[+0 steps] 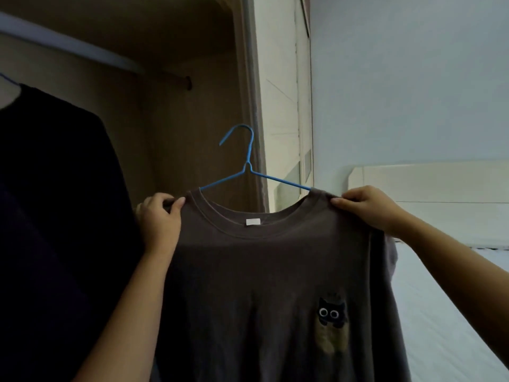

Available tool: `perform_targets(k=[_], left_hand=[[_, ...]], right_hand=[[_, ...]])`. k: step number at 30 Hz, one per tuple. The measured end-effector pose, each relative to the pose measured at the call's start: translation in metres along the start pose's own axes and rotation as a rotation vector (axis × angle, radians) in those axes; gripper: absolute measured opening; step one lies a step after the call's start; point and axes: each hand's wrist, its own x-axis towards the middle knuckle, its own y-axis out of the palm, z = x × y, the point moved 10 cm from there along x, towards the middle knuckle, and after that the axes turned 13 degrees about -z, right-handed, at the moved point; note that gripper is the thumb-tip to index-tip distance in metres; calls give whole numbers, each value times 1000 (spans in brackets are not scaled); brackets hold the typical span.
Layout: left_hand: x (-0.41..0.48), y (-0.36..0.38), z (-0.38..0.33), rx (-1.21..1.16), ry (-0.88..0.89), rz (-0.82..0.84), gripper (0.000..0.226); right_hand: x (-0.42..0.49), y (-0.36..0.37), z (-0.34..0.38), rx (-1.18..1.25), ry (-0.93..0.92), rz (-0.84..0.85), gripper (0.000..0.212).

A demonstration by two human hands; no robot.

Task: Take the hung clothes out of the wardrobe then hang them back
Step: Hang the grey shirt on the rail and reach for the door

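A brown T-shirt (264,271) with a small black cat print on the chest hangs on a blue wire hanger (248,161) held up in front of the open wardrobe. My left hand (159,224) pinches the shirt's left shoulder. At the other shoulder, my right hand (369,210) grips the fabric. The hanger's hook is free in the air, well below and to the right of the wardrobe rail (71,48). A dark garment (55,202) hangs on another blue hanger at the far left of the rail.
The wardrobe's side panel and door frame (253,106) stand just behind the hanger hook. A bed with a pale sheet (440,312) and a light headboard (429,188) lies to the right under a plain wall.
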Motion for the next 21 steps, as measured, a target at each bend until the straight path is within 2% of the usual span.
perform_targets(k=[4,7,9,12,14,17,21], left_hand=[[-5,-6,-43,40,475,6,22],[0,-41,-83,87,719,-199,21],[6,-64,-107,145,816,-333,20],[25,-85,-114,270,789,-455,22],[40,-90,-104,384,720,-469,26],[65,-87,-85,546,617,-382,35],[85,-90,-64,648,541,-311,34]], right_hand=[[19,33,22,149,11,13,35],[35,61,41,278,48,24,40],[46,80,54,343,76,27,48],[63,105,77,501,118,59,52],[75,113,97,602,121,58,43],[93,124,129,764,118,76,35],[110,144,178,982,113,197,35]])
